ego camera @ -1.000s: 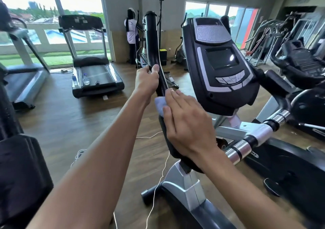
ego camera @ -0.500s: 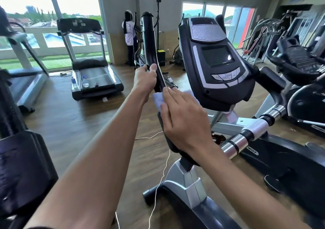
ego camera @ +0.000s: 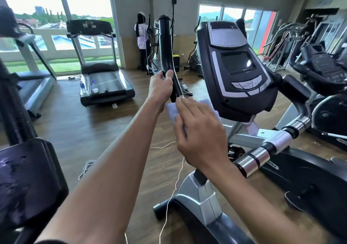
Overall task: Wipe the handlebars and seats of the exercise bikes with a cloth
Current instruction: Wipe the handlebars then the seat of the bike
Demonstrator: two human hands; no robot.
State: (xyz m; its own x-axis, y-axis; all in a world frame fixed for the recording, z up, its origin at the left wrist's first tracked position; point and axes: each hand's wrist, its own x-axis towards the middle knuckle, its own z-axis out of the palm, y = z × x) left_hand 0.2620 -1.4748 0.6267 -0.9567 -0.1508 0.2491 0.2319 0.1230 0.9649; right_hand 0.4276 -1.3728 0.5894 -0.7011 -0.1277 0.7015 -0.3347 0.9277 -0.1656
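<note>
Wiping is under way on one handlebar (ego camera: 166, 56), gripped by the left hand (ego camera: 161, 88) while the right hand (ego camera: 201, 133), fingers fairly straight, presses the cloth (ego camera: 173, 110) just below, with seats and the far-right bikes (ego camera: 323, 71) seemingly left.

Over by the tall windows (ego camera: 88, 18) stands a black treadmill (ego camera: 105, 82) with two clear water bottles (ego camera: 94, 87) lying on its deck — a second, grey treadmill (ego camera: 32, 82) sits to its left. A person in a white top (ego camera: 142, 37) faces the far wall. Thin white cables (ego camera: 86, 168) trail across the brown wood-plank floor (ego camera: 84, 127) — more black machines (ego camera: 319, 63) crowd the right side.
</note>
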